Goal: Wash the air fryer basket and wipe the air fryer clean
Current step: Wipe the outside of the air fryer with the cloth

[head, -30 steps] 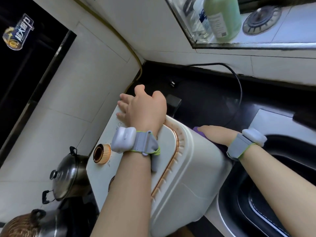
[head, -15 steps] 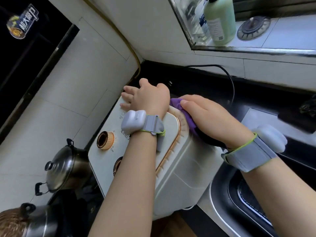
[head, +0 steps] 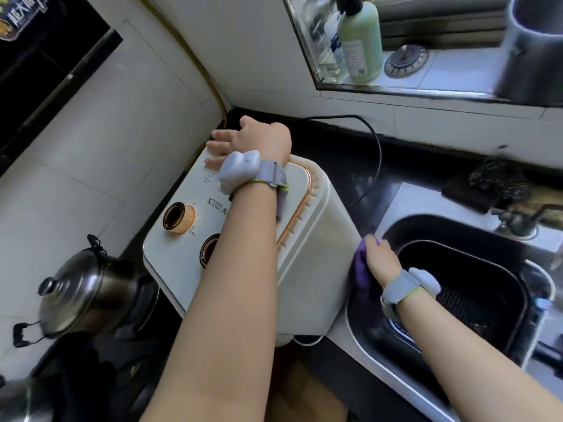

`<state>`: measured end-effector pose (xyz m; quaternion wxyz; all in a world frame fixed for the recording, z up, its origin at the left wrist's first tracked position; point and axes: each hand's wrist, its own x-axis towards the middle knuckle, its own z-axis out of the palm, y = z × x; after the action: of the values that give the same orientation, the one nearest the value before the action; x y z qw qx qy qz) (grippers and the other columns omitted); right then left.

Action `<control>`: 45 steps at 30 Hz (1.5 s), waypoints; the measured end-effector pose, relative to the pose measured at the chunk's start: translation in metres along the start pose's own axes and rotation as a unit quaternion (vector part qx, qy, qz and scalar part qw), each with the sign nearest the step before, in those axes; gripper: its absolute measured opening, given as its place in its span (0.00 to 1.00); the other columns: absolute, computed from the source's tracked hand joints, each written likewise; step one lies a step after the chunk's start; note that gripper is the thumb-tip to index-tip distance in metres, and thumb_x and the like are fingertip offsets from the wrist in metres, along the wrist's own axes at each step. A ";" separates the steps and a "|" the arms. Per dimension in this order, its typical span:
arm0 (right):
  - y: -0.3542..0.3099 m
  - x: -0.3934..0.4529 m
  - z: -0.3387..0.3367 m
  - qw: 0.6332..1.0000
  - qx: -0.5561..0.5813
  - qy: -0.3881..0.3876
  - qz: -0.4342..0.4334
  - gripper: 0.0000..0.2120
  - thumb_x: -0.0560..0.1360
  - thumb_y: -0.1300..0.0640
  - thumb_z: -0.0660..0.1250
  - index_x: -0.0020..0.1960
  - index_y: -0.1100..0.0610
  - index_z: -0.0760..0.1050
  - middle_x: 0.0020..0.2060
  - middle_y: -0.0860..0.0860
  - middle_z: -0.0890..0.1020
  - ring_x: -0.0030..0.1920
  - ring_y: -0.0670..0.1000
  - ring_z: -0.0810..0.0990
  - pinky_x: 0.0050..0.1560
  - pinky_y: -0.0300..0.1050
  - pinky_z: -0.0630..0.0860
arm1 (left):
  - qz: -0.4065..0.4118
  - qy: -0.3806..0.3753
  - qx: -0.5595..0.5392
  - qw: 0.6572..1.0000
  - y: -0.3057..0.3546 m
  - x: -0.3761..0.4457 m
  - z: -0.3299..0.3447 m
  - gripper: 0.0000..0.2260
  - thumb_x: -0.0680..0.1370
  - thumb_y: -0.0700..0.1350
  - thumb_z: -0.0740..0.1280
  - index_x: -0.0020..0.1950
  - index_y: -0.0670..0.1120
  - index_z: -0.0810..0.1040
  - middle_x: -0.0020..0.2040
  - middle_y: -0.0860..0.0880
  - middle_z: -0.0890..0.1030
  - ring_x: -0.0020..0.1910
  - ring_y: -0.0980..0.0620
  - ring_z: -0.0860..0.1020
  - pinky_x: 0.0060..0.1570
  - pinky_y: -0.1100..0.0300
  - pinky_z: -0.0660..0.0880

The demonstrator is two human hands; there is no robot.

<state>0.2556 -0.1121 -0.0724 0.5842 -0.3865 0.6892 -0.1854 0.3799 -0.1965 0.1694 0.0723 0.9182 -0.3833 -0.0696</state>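
Here's the white air fryer (head: 307, 269), tipped over on a black countertop (head: 359, 166) in the corner of a tiled kitchen, its dial face turned up toward the camera with two copper-ringed knobs showing. The left hand (head: 256, 138) lies across the far top edge, fingers spread fairly flat and pressing down on the casing, nothing held in it. The right hand (head: 380, 257) is low against the fryer's side nearest the sink, palm pushing a purple cloth (head: 361, 266) flat onto the white wall; the fingers look mostly straight over the cloth, though motion blur softens them. Just beside that hand, the dark air fryer basket (head: 475, 287) sits down inside the sink (head: 380, 357), its ridged floor visible. A black power cord (head: 376, 153) loops over the counter behind the appliance. To the left, a steel pot (head: 82, 287) with a knobbed lid stands on the stove. Up on the window ledge (head: 457, 86) stand a green pump bottle (head: 361, 41) and a metal sink strainer (head: 405, 60). White tiles (head: 106, 132) cover the walls.
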 end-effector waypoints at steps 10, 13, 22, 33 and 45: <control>-0.028 -0.138 0.036 0.961 0.247 0.058 -0.109 0.24 0.69 0.36 0.62 0.56 0.53 0.69 0.53 0.48 0.78 0.53 0.50 0.77 0.53 0.49 0.71 | 0.158 -0.092 -0.094 0.979 -0.015 0.003 -0.062 0.17 0.80 0.38 0.53 0.67 0.37 0.71 0.68 0.39 0.72 0.67 0.41 0.70 0.51 0.60 0.67; -0.048 -0.179 0.036 0.937 0.252 0.058 -0.235 0.16 0.70 0.38 0.63 0.40 0.51 0.69 0.31 0.41 0.77 0.36 0.43 0.77 0.43 0.45 0.72 | 0.208 -0.072 -0.020 0.975 -0.051 0.014 -0.085 0.17 0.80 0.40 0.54 0.66 0.36 0.72 0.67 0.39 0.72 0.66 0.41 0.71 0.50 0.58 0.67; -0.082 -0.201 0.054 0.946 0.149 0.207 -0.199 0.34 0.58 0.24 0.66 0.54 0.46 0.73 0.43 0.40 0.81 0.43 0.42 0.79 0.38 0.40 0.71 | 0.242 -0.186 0.069 0.950 -0.141 0.064 -0.071 0.29 0.78 0.62 0.54 0.70 0.43 0.68 0.69 0.44 0.71 0.66 0.43 0.70 0.54 0.58 0.63; -0.112 -0.181 0.020 0.952 0.114 0.208 -0.196 0.22 0.63 0.38 0.71 0.44 0.55 0.73 0.35 0.48 0.77 0.34 0.48 0.75 0.33 0.41 0.70 | 0.288 -0.185 -0.012 0.939 -0.143 0.075 -0.054 0.31 0.78 0.63 0.56 0.67 0.38 0.72 0.65 0.41 0.75 0.64 0.42 0.73 0.59 0.59 0.68; -0.148 -0.163 -0.016 0.958 0.048 0.192 -0.209 0.19 0.63 0.42 0.72 0.45 0.54 0.75 0.36 0.48 0.80 0.36 0.49 0.77 0.41 0.45 0.74 | 0.235 -0.171 -0.052 0.956 -0.150 0.067 -0.058 0.26 0.77 0.60 0.61 0.62 0.39 0.76 0.61 0.42 0.78 0.59 0.43 0.75 0.48 0.60 0.66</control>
<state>0.2903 -0.0863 0.1444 0.4074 -0.4505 0.6826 -0.4063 0.5414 -0.1354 0.1939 0.0676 0.7718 -0.5905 -0.2259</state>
